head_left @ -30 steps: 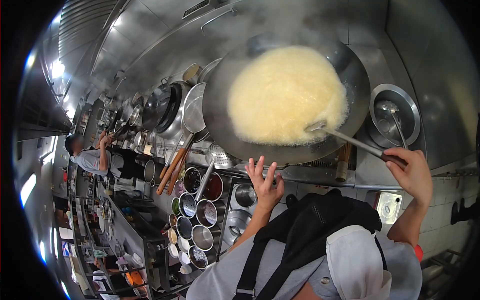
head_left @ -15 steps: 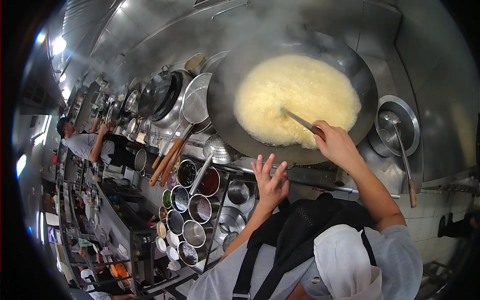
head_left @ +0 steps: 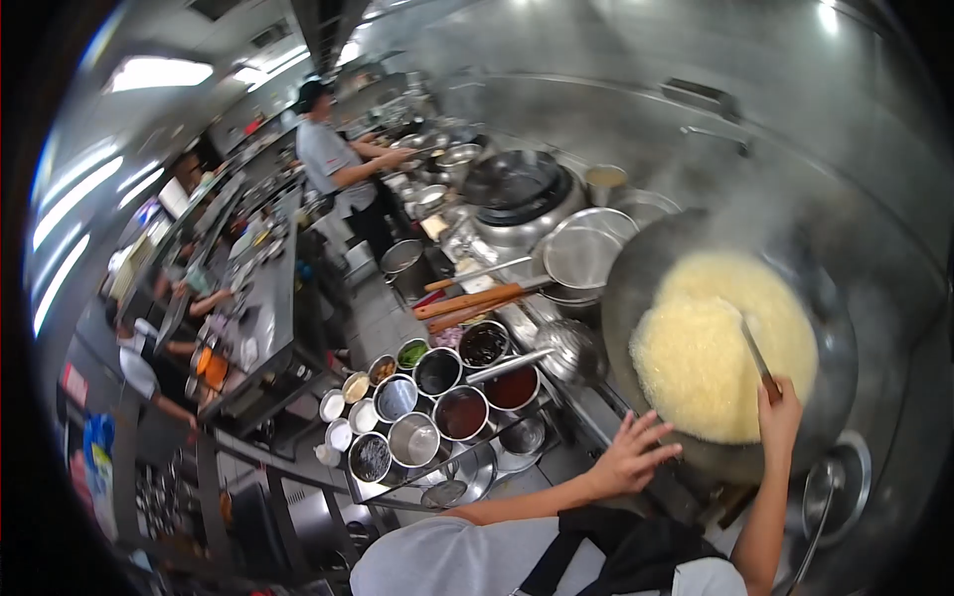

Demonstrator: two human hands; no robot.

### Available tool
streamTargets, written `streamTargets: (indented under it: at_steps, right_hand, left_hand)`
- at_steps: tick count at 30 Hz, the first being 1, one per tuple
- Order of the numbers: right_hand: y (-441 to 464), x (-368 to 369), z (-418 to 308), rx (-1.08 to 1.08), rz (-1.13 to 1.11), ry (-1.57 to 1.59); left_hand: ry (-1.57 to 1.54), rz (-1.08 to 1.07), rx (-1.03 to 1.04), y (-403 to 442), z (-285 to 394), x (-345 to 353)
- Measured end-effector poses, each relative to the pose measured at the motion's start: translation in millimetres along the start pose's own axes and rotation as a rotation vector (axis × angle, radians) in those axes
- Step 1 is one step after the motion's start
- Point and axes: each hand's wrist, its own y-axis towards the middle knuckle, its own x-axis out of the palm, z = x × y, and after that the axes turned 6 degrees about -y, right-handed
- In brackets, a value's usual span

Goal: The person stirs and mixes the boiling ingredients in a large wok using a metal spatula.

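From the head camera, a right hand [head_left: 781, 412] wraps a long-handled tool [head_left: 755, 348], its shaft slanting up and left from the fingers into frothy yellow liquid [head_left: 715, 358] in a steaming wok [head_left: 833, 348]; the left hand [head_left: 632, 457], spread wide and apparently empty, is farther off, near the rim. Leftward, metal pots [head_left: 415, 437] hold reddish sauce [head_left: 513, 389] and dark sauce [head_left: 484, 343]; a ladle [head_left: 821, 524] rests in a bowl [head_left: 853, 497].
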Motion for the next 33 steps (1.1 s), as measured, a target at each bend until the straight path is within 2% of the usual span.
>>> streamTargets:
  at_steps: [2,6,12,14,17,20,21,22,24,27,28,30,31,33]
  right_hand:
    - [-11.1,-14.7,-24.6,0.07,-0.054,-0.015]
    - [-41.4,-22.3,-24.4,-0.012,0.021,-0.095]
    - [-104.2,-52.7,-25.3,0.134,-0.123,0.058]
    - [-129.6,-63.8,-13.9,0.185,-0.192,0.233]
    - [-173.3,-107.8,-1.6,0.278,-0.303,0.304]
    - [-195.4,-146.1,-2.0,0.285,-0.234,0.302]
    - [-194.3,-176.0,-19.6,0.346,-0.346,0.225]
    - [-196.1,-195.2,-20.8,0.355,-0.345,0.223]
    - [-195.3,-224.5,-15.5,0.333,-0.377,-0.027]
    - [-181.1,-258.0,-26.9,0.374,-0.326,0.012]
    - [-173.4,-266.3,-36.2,0.402,-0.332,-0.067]
    - [-176.3,-253.1,16.8,0.243,-0.104,0.048]
    - [-173.8,-247.1,16.4,0.206,-0.05,0.022]
    - [-151.8,-241.9,6.2,0.146,0.01,-0.074]
  left_hand:
    - [0.018,0.012,-0.012,5.9,5.7,-7.3]
    - [-0.007,-0.004,-0.019,5.2,8.5,-5.8]
    - [0.008,0.023,-0.001,5.1,7.6,1.3]
    - [0.018,0.042,-0.002,5.5,7.4,2.2]
    - [0.019,0.047,0.016,5.5,6.6,2.9]
    - [-0.002,0.042,-0.009,2.1,5.2,5.9]
    - [0.006,0.035,-0.014,2.2,5.7,5.6]
    - [0.001,0.029,-0.015,2.4,6.9,4.9]
    - [-0.001,0.022,-0.033,4.2,8.8,3.4]
    - [0.02,0.012,-0.025,3.7,7.2,3.8]
    - [0.004,0.008,-0.025,5.1,8.5,2.0]
    - [0.0,0.017,-0.032,8.5,12.6,-3.4]
    - [-0.07,0.048,-0.082,4.3,12.7,-3.9]
    - [-0.016,0.197,-0.09,1.9,17.8,-11.4]
